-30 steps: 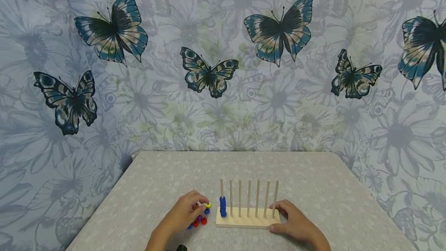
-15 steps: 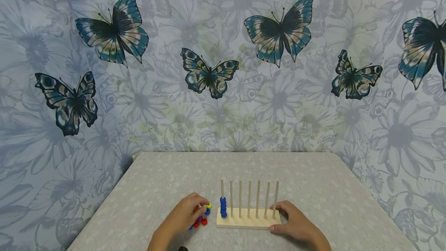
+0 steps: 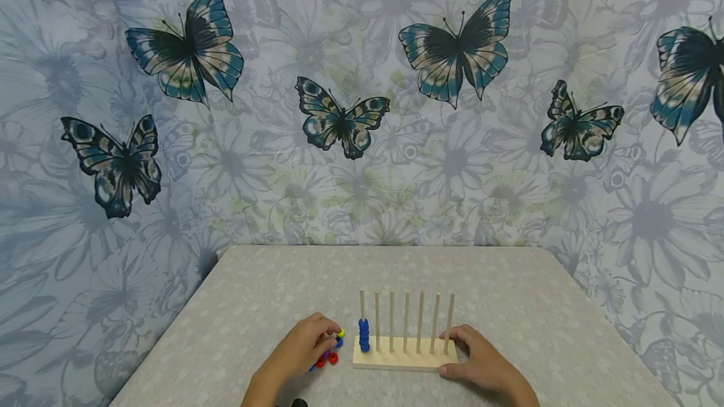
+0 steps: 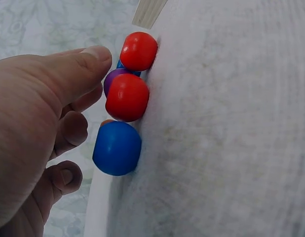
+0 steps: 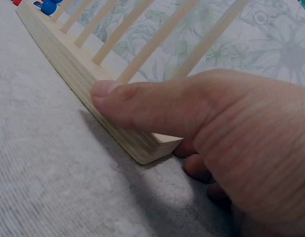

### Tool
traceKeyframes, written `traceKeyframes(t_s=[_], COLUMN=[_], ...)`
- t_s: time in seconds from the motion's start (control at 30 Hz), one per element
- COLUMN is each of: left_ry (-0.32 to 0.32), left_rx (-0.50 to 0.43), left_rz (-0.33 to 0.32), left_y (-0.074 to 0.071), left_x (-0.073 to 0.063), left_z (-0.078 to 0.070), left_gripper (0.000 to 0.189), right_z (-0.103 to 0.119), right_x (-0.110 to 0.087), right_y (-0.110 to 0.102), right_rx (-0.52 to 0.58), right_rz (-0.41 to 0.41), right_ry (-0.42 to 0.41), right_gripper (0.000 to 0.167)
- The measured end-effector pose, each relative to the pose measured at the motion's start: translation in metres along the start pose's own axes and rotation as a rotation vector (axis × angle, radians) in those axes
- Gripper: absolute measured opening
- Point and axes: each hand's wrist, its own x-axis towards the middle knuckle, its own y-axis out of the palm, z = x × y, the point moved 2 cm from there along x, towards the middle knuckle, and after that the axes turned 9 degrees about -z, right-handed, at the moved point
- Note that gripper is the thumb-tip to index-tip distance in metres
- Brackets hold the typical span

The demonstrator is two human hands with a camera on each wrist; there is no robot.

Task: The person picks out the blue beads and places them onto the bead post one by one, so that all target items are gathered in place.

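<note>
A wooden peg stand (image 3: 396,362) with several upright pegs sits on the table. Its leftmost peg carries a stack of blue beads (image 3: 364,335); the other pegs are bare. My right hand (image 3: 481,360) grips the stand's right end, thumb (image 5: 128,101) along the front face and fingers behind. To the left of the stand, my left hand (image 3: 300,347) hovers over loose beads, loosely bent, with the index fingertip at a yellow bead (image 3: 340,333). Red beads (image 4: 128,97), a blue bead (image 4: 117,148) and a purple bead (image 4: 111,79) lie beside its thumb. The hand partly hides the pile.
The table (image 3: 283,281) has a pale patterned cover and meets a wall (image 3: 362,200) with butterfly pictures at the back. A small dark round object (image 3: 300,402) shows at the bottom edge by the left forearm.
</note>
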Motion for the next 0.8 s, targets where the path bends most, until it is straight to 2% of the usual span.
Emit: traceKeyframes(t_s=[0.27, 0.5, 0.8], left_ry=[0.007, -0.032, -0.044], left_rx=[-0.014, -0.029, -0.013], left_rz=[0.013, 0.042, 0.048], left_y=[0.003, 0.0051, 0.0071], left_x=[-0.0003, -0.0004, 0.0], left_z=[0.002, 0.0004, -0.001], left_gripper=[0.018, 0.019, 0.018], right_z=[0.0011, 0.0017, 0.0036], right_x=[-0.001, -0.0004, -0.0005], right_y=[-0.001, -0.002, -0.0017], right_rx=[0.01, 0.005, -0.003], right_rz=[0.007, 0.003, 0.005], right_ry=[-0.007, -0.017, -0.002], right_gripper=[0.058, 0.058, 0.058])
